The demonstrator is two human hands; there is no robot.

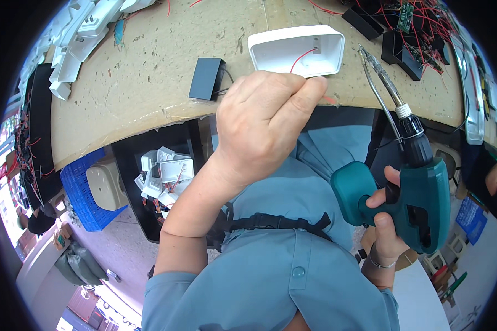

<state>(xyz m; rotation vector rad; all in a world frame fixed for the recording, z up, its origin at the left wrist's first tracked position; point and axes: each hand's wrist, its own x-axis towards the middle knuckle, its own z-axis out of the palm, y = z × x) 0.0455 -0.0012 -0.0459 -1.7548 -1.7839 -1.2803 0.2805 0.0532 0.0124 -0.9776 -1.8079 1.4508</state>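
My left hand (265,124) is closed in a loose fist at the near edge of the workbench (143,83), fingertips pinched beside a thin red wire (302,57); whether it grips the wire is hidden. The wire runs into an open white plastic housing (296,51) lying just beyond the hand. A small black box (206,78) sits left of the hand. My right hand (385,220) grips a teal electric screwdriver (408,187) by its handle, its long bit pointing up toward the bench.
White plastic housings (80,33) are stacked at the far left. Black boxes and red-wired circuit boards (419,25) crowd the far right. Under the bench stand a black bin of white parts (163,176) and a blue crate (88,193).
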